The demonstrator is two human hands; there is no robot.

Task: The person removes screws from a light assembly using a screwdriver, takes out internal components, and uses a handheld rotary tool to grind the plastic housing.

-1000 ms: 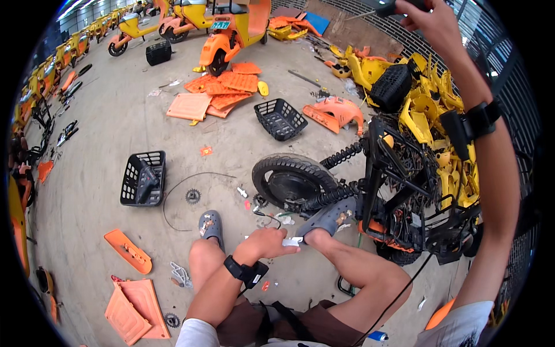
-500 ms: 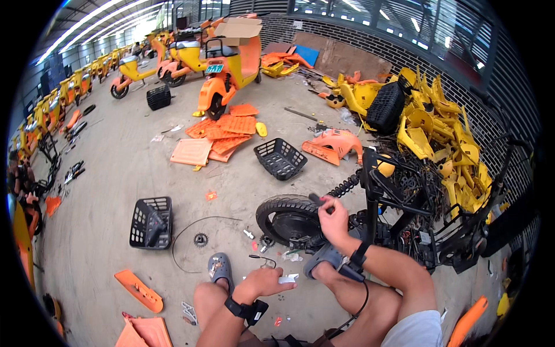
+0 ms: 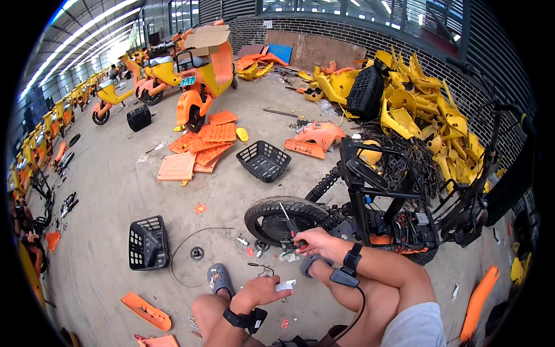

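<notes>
My right hand point(image 3: 319, 240) is closed around the handle of a screwdriver point(image 3: 290, 222), its bare metal shaft tilted up and to the left in front of the wheel point(image 3: 254, 218) of a stripped black scooter frame point(image 3: 359, 191). Lower and further left, my left hand point(image 3: 259, 292) pinches a small white piece point(image 3: 285, 285) whose exact kind I cannot make out. A short black cable point(image 3: 263, 266) with a plug-like end sticks out beyond the left fingers. Both hands are above the floor, between my knees and the wheel.
Black plastic baskets point(image 3: 148, 264) point(image 3: 247, 161) stand on the floor. A sprocket point(image 3: 197, 253) lies beside a curved cable point(image 3: 180, 246). Orange panels point(image 3: 176, 166) are stacked ahead, and yellow body parts point(image 3: 399, 118) are heaped by the wall. Scooters point(image 3: 196, 104) stand beyond.
My right hand has come down and left from beside the shock absorber, and the screwdriver's shaft now shows. The left hand keeps its hold, nearly in place. The view has shifted slightly right.
</notes>
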